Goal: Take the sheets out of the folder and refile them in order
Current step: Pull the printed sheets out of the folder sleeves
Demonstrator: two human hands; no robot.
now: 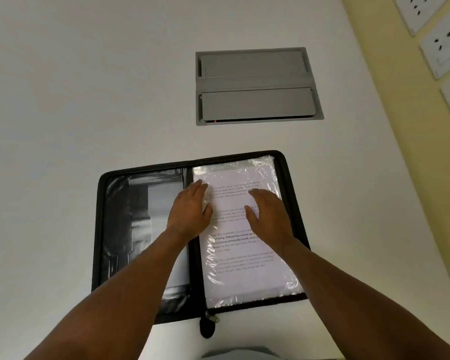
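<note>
— What's around the hands?
— A grey metal cable hatch (pixel 257 85) beyond the open black zip folder (pixel 109 229) on the white table (pixel 89 87).
— And the hands?
— Left hand (pixel 190 209) and right hand (pixel 268 214) lie flat, fingers straight, on the plastic-sleeved printed sheets (pixel 247 271) in its right half.

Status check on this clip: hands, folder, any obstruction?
Left hand and right hand open, flat on sleeved sheet. Folder lies open, sheets inside. Nothing in the way.

You face a white table (pixel 89 87) with a recessed grey hatch (pixel 257 85). At right, a yellow wall (pixel 374 35) carries white sockets (pixel 443 41).
</note>
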